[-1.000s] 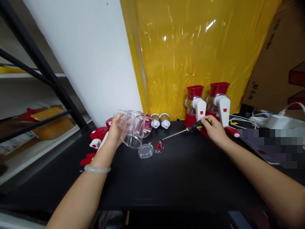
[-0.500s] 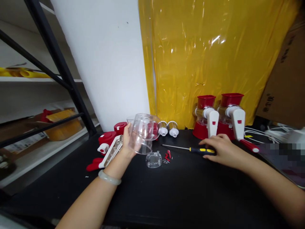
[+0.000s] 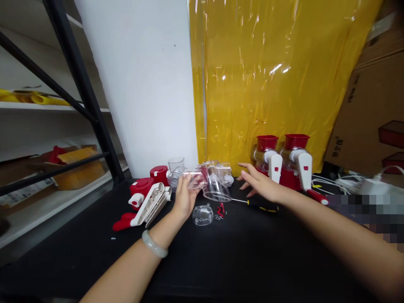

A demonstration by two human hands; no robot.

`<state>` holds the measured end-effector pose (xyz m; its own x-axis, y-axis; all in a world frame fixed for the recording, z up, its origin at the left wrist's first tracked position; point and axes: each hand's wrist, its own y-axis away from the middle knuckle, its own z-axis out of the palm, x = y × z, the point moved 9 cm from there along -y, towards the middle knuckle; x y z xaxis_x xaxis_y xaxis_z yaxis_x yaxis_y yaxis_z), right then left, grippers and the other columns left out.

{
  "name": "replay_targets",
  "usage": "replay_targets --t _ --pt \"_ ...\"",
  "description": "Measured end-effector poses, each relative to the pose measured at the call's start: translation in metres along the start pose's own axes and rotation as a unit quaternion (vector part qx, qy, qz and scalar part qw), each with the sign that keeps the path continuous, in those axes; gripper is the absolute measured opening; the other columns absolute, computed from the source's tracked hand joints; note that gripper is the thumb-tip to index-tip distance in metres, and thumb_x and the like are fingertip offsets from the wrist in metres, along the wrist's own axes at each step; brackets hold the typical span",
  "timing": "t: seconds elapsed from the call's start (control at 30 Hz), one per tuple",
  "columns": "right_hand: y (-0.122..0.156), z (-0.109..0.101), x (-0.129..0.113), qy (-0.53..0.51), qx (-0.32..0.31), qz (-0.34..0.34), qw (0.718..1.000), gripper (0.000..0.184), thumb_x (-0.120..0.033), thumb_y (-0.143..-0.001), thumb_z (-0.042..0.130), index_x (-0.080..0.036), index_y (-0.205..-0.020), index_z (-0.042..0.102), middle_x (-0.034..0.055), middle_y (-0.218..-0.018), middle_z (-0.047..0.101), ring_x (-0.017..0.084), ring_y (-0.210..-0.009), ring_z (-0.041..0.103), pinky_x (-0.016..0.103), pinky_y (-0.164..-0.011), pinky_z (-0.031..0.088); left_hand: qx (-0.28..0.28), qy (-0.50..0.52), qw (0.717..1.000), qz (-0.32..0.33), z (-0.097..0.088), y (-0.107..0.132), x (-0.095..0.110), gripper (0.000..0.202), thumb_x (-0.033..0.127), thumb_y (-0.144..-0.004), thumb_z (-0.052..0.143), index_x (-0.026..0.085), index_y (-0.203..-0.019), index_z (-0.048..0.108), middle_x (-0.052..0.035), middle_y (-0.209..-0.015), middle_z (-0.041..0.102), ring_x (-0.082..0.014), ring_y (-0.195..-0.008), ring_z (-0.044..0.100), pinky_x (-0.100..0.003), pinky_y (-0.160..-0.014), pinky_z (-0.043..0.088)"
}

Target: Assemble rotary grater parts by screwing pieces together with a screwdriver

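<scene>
My left hand (image 3: 187,194) is closed round the narrower end of a clear plastic grater housing (image 3: 217,185), which is tilted above the black table. My right hand (image 3: 259,182) hovers to the right of it, fingers spread, holding nothing. Below that hand lies a screwdriver (image 3: 263,205) with a dark blue and yellow handle, its shaft pointing left. In front of the housing are a clear plastic base plate (image 3: 203,215), small red plastic parts (image 3: 221,209) and several screws (image 3: 219,217). The drum cutters behind the housing are mostly hidden.
Two assembled red-and-white rotary graters (image 3: 295,162) stand at the back right, beside white cables (image 3: 334,183). White crank handles (image 3: 153,204), red bases (image 3: 141,187) and a clear hopper (image 3: 176,168) sit on the left. A black-framed shelf (image 3: 94,113) borders the left side.
My right hand has let go of the screwdriver and moved left, toward the housing. My left hand has turned the clear housing and shifted it to the right.
</scene>
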<state>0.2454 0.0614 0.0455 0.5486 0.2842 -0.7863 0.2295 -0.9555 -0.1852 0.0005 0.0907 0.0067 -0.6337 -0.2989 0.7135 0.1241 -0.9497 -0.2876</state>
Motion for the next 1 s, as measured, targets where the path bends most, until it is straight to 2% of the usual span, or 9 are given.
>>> replay_targets --t 0.1,0.27,0.37,0.47,0.53,0.6,0.7,0.83,1.0 --pt "-0.026 0.019 -0.025 -0.058 -0.067 0.067 0.994 0.073 -0.076 -0.093 0.03 -0.024 -0.144 0.038 0.0179 -0.121 0.067 0.024 -0.079 0.071 0.033 -0.055 0.056 -0.055 -0.107 0.986 0.12 0.01 0.009 0.023 0.048 0.045 -0.074 0.083 0.025 -0.11 0.058 -0.0054 -0.113 0.065 -0.0262 -0.112 0.065 -0.046 -0.104 0.05" --pt "-0.065 0.022 -0.094 -0.016 -0.099 -0.065 0.993 0.053 -0.066 -0.099 0.029 -0.026 -0.127 0.05 0.0133 -0.112 0.068 0.022 -0.078 0.065 0.041 -0.066 0.058 -0.037 -0.31 0.896 0.316 0.01 0.012 0.077 0.07 0.047 -0.074 0.082 0.023 -0.133 0.052 -0.0141 -0.143 0.048 -0.0334 -0.142 0.04 -0.041 -0.12 0.032" --pt "-0.081 0.008 -0.123 0.039 -0.029 -0.129 0.99 0.05 -0.062 -0.1 0.035 -0.026 -0.132 0.048 0.0129 -0.115 0.064 0.024 -0.086 0.063 0.045 -0.074 0.057 -0.042 -0.467 0.805 0.365 0.007 -0.005 0.106 0.08 0.062 -0.076 0.075 0.018 -0.139 0.051 -0.018 -0.144 0.043 -0.0373 -0.143 0.035 -0.049 -0.123 0.024" --pt "-0.087 -0.006 -0.148 0.134 0.067 -0.22 0.964 0.052 -0.058 -0.095 0.053 -0.025 -0.135 0.051 0.0133 -0.119 0.057 0.029 -0.107 0.057 0.052 -0.093 0.05 0.005 -0.592 0.707 0.387 -0.013 -0.026 0.149 0.06 0.063 -0.095 0.048 0.019 -0.135 0.058 -0.018 -0.145 0.044 -0.0378 -0.141 0.036 -0.059 -0.121 0.019" --pt "-0.09 -0.007 -0.159 0.201 0.098 -0.275 0.935 0.054 -0.056 -0.09 0.064 -0.025 -0.133 0.054 0.013 -0.121 0.052 0.033 -0.117 0.05 0.056 -0.102 0.042 0.061 -0.625 0.672 0.392 -0.03 -0.038 0.184 0.05 0.052 -0.103 0.034 0.021 -0.131 0.061 -0.017 -0.137 0.052 -0.0355 -0.137 0.041 -0.06 -0.12 0.02" --pt "-0.096 -0.002 -0.162 0.243 0.092 -0.309 0.915 0.055 -0.053 -0.085 0.071 -0.026 -0.13 0.058 0.0123 -0.122 0.049 0.034 -0.12 0.045 0.057 -0.106 0.037 0.069 -0.677 0.638 0.36 -0.038 -0.053 0.204 0.042 0.05 -0.097 0.051 0.024 -0.127 0.065 -0.0149 -0.131 0.056 -0.0365 -0.136 0.042 -0.06 -0.119 0.021" --pt "-0.111 0.015 -0.164 0.262 0.051 -0.339 0.902 0.053 -0.046 -0.082 0.077 -0.025 -0.128 0.06 0.0115 -0.122 0.047 0.033 -0.121 0.043 0.055 -0.108 0.034 -0.029 -0.755 0.601 0.262 -0.03 -0.081 0.191 0.055 0.048 -0.079 0.073 0.025 -0.129 0.066 -0.0143 -0.126 0.06 -0.0398 -0.136 0.043 -0.059 -0.119 0.023" --pt "-0.13 0.04 -0.17 0.26 0.01 -0.357 0.897 0.051 -0.039 -0.081 0.079 -0.025 -0.127 0.062 0.011 -0.125 0.045 0.031 -0.123 0.042 0.051 -0.108 0.034 -0.14 -0.758 0.621 0.146 -0.013 -0.105 0.138 0.068 0.047 -0.068 0.081 0.025 -0.13 0.065 -0.0129 -0.132 0.06 -0.0378 -0.135 0.048 -0.051 -0.118 0.03" --pt "-0.142 0.059 -0.185 0.263 0.007 -0.367 0.892 0.05 -0.036 -0.08 0.08 -0.026 -0.126 0.064 0.0114 -0.128 0.046 0.031 -0.123 0.042 0.05 -0.107 0.034 -0.078 -0.741 0.666 0.042 -0.027 -0.129 0.095 0.048 0.039 -0.052 0.089 0.018 -0.091 0.071 -0.0121 -0.105 0.071 -0.036 -0.114 0.063 -0.04 -0.096 0.049"
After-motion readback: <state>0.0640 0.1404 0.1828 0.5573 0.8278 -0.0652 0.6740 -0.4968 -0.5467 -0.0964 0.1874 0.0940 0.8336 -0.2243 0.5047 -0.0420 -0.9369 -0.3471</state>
